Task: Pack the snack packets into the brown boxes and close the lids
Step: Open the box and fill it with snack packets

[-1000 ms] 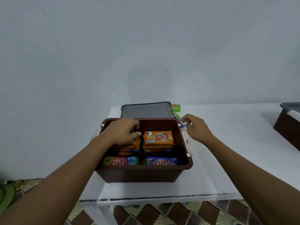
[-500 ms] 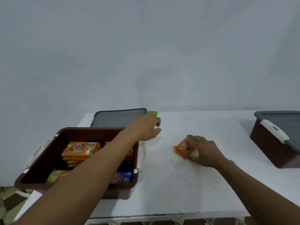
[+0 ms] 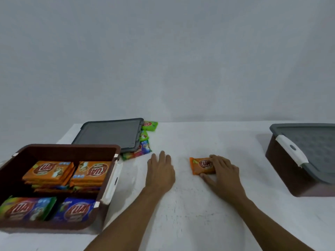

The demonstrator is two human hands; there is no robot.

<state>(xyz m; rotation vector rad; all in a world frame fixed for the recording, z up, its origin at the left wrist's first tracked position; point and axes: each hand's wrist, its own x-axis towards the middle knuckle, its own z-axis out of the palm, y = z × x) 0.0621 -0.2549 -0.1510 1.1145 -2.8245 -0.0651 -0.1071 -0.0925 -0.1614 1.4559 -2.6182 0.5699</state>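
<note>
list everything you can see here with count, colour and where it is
open box: 1, brown, table's left, holds packets
packets in box: orange stacks at back, one green-blue and one blue in front; total unclear
loose lid: 1, grey, flat behind open box
packets by lid: at least 3, green and multicoloured, partly under its right edge
orange packet: 1, table centre, under right hand
closed box: 1, brown, grey lid, white latch, far right
table: 1, white
left hand: flat on table, empty
right hand: fingers on orange packet
</note>
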